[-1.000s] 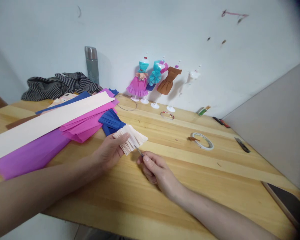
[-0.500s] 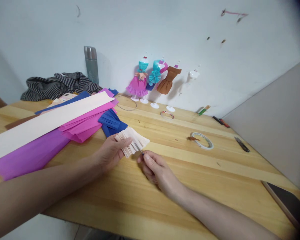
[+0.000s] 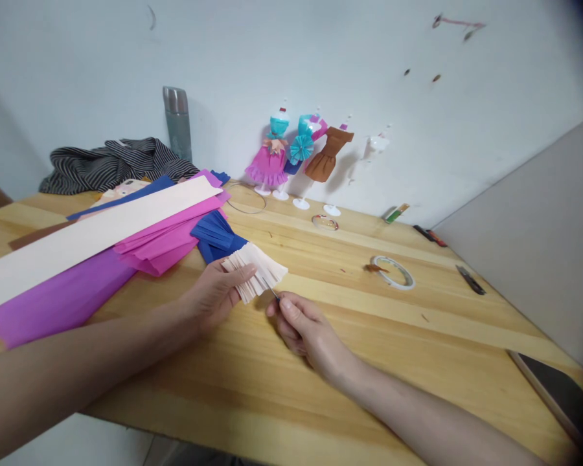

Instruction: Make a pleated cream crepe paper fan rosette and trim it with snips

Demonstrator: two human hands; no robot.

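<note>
My left hand (image 3: 218, 289) pinches a strip of cream pleated crepe paper (image 3: 260, 266), thumb on top, the folds fanning out to the right. In my right hand (image 3: 301, 323) is a thin pointed metal tool (image 3: 273, 292), its handle hidden by the closed fingers. The tool's tip meets the lower right part of the pleats; whether it lies over or between the folds I cannot tell. Just behind the cream piece lies a blue pleated crepe paper piece (image 3: 216, 234) on the wooden table (image 3: 330, 401).
Left lie a long cream paper strip (image 3: 97, 238), magenta paper (image 3: 162, 243) and purple paper (image 3: 68, 301). Small dress forms in paper outfits (image 3: 272, 165) stand by the wall, near a bottle (image 3: 177, 126). Rightward are a tape roll (image 3: 405, 275), a cutter (image 3: 470, 279) and a phone (image 3: 554, 395).
The cream pleated paper has shifted very slightly left and up, its fan tilting a little. Both hands keep their holds, and the metal tip stays against the pleats.
</note>
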